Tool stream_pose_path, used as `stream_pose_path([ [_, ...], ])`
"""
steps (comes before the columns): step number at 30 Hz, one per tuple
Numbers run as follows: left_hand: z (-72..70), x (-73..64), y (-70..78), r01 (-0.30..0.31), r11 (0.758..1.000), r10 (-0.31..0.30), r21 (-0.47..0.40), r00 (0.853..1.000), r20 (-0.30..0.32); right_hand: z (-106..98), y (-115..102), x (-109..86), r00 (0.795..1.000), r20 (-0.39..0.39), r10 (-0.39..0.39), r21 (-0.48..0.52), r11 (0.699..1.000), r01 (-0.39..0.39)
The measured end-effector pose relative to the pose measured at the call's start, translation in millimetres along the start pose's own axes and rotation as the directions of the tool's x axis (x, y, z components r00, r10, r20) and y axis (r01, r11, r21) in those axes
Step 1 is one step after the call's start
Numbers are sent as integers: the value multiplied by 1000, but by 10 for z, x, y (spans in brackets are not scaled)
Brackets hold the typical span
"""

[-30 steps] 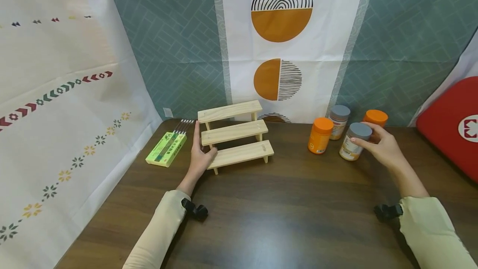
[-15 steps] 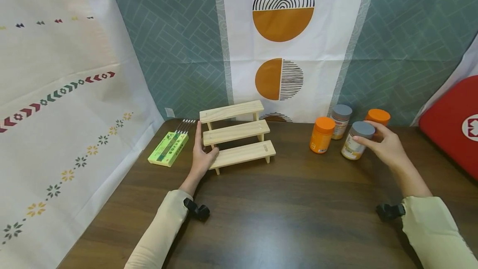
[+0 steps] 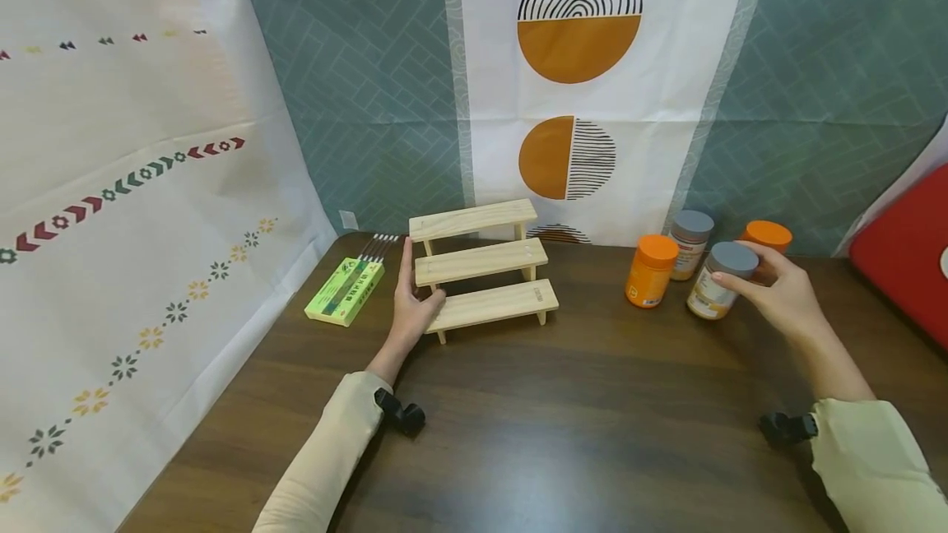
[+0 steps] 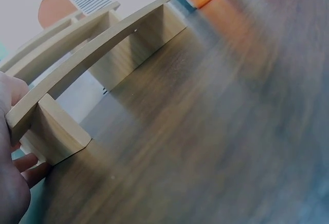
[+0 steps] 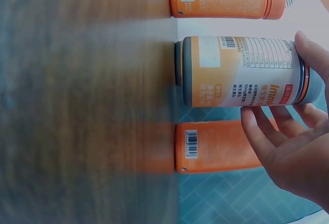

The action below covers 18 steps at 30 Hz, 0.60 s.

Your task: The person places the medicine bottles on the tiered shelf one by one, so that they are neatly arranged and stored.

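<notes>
Pinching a gray-lid jar (image 3: 711, 296), the R hand (image 3: 785, 293) has its fingers bent round it at the R part of the desk (image 3: 592, 410). Orange jar (image 3: 648, 280) & 2nd gray-lid jar (image 3: 691, 229) sit close by. L hand (image 3: 411, 311) grips the L end of the wood step stand (image 3: 483, 261), w/ thumb on the low step. Green box (image 3: 346, 292) lies near it.

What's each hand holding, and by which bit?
The right hand holds the front grey-lidded jar by its upper part; the left hand grips the wooden rack by its left end.
</notes>
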State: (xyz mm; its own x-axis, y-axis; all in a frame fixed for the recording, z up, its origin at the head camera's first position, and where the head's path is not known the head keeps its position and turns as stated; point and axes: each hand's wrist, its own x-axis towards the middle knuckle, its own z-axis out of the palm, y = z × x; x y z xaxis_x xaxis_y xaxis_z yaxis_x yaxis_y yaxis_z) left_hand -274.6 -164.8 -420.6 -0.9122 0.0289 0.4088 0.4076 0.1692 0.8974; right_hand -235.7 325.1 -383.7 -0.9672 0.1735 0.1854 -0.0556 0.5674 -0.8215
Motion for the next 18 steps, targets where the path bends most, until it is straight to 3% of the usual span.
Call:
stream_pose_path([
  [18,68,17,-42,14,998,-14,-63,1000,-12,1,-22,10,999,-31,-36,108,993,39],
])
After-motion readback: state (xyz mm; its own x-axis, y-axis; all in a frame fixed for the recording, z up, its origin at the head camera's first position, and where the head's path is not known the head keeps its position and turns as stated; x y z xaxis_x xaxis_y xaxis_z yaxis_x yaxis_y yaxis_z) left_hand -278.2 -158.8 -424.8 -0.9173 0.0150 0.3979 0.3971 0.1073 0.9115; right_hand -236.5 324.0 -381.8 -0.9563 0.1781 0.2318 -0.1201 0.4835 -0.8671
